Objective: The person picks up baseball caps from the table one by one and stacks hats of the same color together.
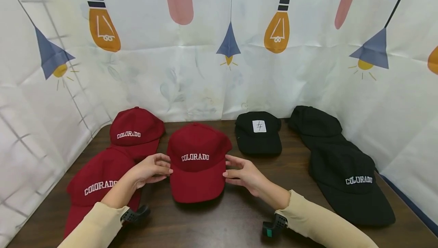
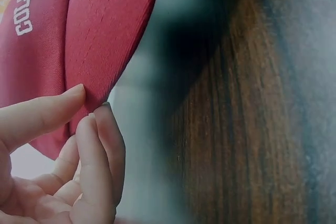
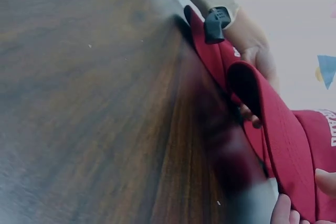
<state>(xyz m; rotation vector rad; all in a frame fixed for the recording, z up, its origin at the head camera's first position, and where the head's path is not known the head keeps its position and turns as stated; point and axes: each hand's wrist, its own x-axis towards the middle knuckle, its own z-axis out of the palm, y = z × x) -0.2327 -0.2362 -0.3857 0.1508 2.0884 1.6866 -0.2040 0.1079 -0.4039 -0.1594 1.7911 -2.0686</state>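
Observation:
A red baseball cap (image 1: 196, 185) with white COLORADO lettering is at the middle of the table, its brim toward me. My left hand (image 1: 150, 170) pinches the left side of its brim between thumb and fingers, plain in the left wrist view on the cap's brim (image 2: 105, 35). On the opposite side, my right hand (image 1: 247, 176) pinches the brim's right edge. In the right wrist view the brim (image 3: 283, 145) stands clear of the tabletop at its front, with a dark underside showing.
Two more red COLORADO caps, a rear one (image 1: 137, 124) and a front one (image 1: 99, 168), overlap at the left. A black cap (image 1: 258, 141) with a white marked label sits at the back. Two overlapping black caps (image 1: 325, 122) (image 1: 345, 164) lie at the right. Behind hangs a patterned curtain (image 1: 191, 73).

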